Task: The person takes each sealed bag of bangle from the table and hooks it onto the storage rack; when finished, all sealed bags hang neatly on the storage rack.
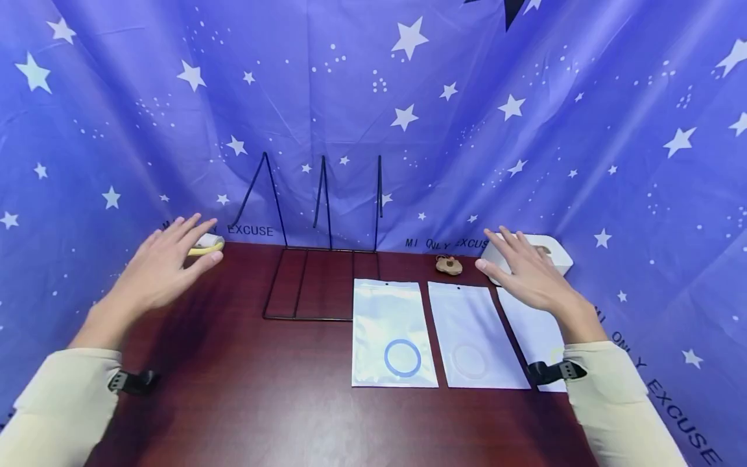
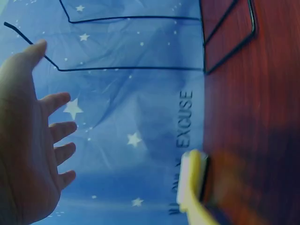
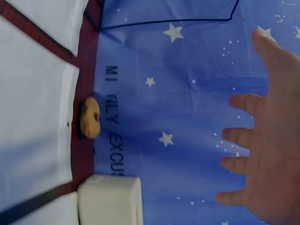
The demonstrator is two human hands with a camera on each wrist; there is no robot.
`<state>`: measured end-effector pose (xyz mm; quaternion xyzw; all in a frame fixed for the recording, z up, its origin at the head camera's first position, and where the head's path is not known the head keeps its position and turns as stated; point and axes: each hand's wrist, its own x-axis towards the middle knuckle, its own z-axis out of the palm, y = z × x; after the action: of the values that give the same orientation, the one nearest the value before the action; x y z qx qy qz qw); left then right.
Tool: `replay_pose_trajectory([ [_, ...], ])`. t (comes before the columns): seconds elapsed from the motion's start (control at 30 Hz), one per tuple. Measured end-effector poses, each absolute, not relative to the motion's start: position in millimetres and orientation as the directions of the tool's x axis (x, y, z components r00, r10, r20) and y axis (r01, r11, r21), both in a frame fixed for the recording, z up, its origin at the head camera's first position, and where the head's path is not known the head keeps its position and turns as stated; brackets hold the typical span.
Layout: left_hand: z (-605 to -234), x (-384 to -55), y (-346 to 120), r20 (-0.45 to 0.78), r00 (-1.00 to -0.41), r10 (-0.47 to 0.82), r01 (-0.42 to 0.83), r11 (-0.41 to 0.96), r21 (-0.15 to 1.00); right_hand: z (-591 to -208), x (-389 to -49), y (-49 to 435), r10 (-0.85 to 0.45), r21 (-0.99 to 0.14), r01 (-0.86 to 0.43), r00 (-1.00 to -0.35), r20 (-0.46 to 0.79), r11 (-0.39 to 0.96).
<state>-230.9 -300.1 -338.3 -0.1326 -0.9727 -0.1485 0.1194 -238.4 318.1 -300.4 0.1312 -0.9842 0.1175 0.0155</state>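
The left hand point(image 1: 166, 264) has its fingers straight and spread wide, and they hold nothing. The right hand point(image 1: 530, 275) is in the same manner: wide fingers, no thing between them. Both are raised above the worktop point(image 1: 233, 389), one at each side, and this position, I think, leaves the middle part in good view.

Just beyond the left fingers lies a white-and-yellow thing point(image 1: 211, 241), at the far left, apart from the hand; it is partly hidden, so I cannot tell what it is. Behind the right fingers stands a white box point(image 1: 557, 254), at the far right, also not touched.

Between the hands, three flat bags lie in a row. The left bag point(image 1: 382, 318) shows a blue ring, the middle bag point(image 1: 475, 324) a pale one, and the right bag point(image 1: 525, 321) is partly covered by the arm. The two fully visible ones have their holed edge at the far side, probably so that they face one way. The left bag hides the near right corner of a black wire rack point(image 1: 308, 318), whose base rests flat, seemingly to keep its tall wires upright.

Near the white box sits a small brown thing point(image 1: 449, 266). Behind everything hangs a blue starry cloth point(image 1: 280, 130).
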Motion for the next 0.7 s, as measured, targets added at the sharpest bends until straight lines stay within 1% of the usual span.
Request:
replay_pose_trajectory([
  [0.17,-363.1,-235.8,-287.1,0.342,-0.91,0.234,0.345,0.886,0.31,-310.4,-242.0,311.2,-0.265,-0.316,-0.267,-0.963,0.05,0.91],
  [0.33,-388.9,-236.7,-272.1,0.37,-0.905,0.21,0.359,0.844,0.399,-325.1,-247.0,308.5,-0.259,-0.412,-0.256,-0.965,0.05,0.874],
  [0.5,-416.4,-236.4,-260.2,0.319,-0.934,0.163,0.316,0.795,0.517,-344.1,-253.9,304.8,-0.267,-0.485,-0.271,-0.96,0.079,0.831],
  [0.7,-447.4,-240.3,-246.6,0.224,-0.959,0.173,0.273,0.771,0.575,-370.2,-263.5,296.9,-0.265,-0.558,-0.274,-0.959,0.099,0.783],
])
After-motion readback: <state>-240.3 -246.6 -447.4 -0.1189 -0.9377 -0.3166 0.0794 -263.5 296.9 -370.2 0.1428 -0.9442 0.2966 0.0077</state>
